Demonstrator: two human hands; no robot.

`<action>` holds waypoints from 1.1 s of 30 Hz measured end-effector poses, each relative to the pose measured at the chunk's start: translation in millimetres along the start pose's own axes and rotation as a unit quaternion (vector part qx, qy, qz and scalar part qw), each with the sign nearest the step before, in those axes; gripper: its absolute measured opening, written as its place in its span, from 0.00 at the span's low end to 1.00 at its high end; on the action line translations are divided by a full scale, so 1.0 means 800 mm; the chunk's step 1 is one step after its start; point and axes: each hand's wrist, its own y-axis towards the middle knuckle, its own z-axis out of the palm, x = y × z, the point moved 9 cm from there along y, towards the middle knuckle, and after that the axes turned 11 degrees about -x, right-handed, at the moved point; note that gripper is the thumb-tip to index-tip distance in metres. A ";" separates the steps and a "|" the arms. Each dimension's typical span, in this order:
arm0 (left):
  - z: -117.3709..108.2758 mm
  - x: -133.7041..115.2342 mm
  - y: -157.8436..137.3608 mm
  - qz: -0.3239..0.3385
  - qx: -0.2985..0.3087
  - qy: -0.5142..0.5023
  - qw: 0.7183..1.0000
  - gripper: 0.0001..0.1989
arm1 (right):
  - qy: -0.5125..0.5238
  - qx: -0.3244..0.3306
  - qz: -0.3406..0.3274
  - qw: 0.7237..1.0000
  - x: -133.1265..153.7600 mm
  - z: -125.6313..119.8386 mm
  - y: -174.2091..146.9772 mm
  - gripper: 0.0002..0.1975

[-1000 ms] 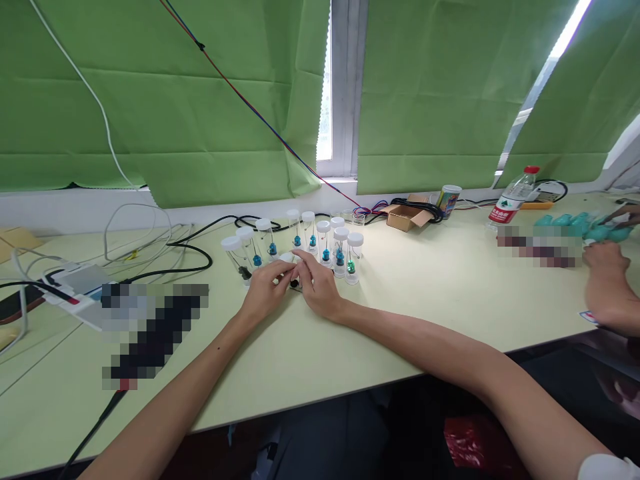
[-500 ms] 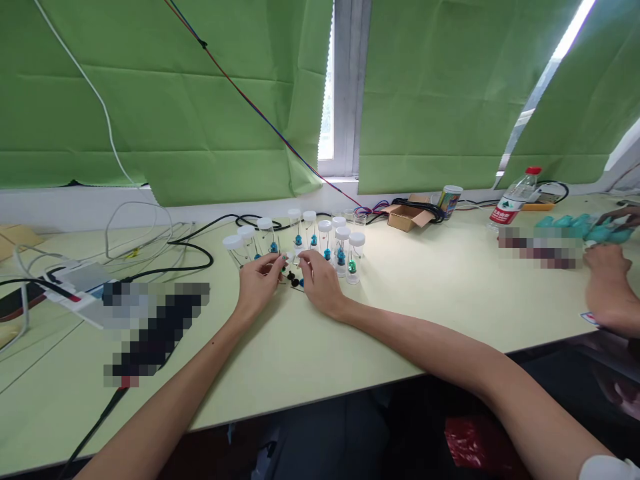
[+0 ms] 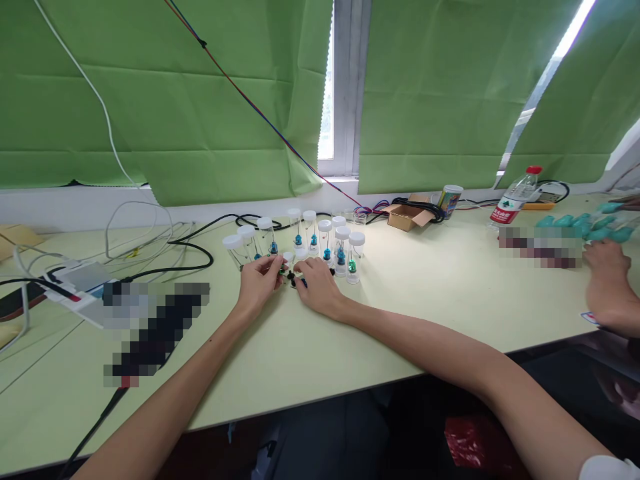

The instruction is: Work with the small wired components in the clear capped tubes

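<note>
Vials (image 3: 345, 250) behind hand (image 3: 316, 283), bare table (image 3: 425, 300) rightward

Small dark and blue-green parts (image 3: 293, 277) lie loose on the pale green table, just near the upright, white-capped clear vials (image 3: 341, 250).

Clear glossy plastic tubes (image 3: 341, 253) with white matt plastic caps; smooth matt pale-green table (image 3: 430, 300); brown cardboard box (image 3: 406, 217); creased matt green paper-like blinds (image 3: 165, 100); black rubbery cables (image 3: 180, 257).

place: lab bench — capped vials (image 3: 342, 250); cables (image 3: 190, 250); green blinds (image 3: 165, 100)
</note>
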 end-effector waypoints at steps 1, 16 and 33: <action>0.000 0.000 0.000 0.004 0.001 0.003 1.000 0.16 | 0.002 0.003 0.001 1.000 0.000 0.000 0.000 0.08; -0.001 -0.004 -0.004 -0.003 -0.007 0.051 0.999 0.15 | 0.090 0.090 0.076 0.989 -0.002 0.010 -0.002 0.27; 0.003 0.009 0.001 0.014 -0.004 0.065 0.998 0.17 | 0.030 0.122 -0.028 0.992 0.000 0.041 -0.006 0.26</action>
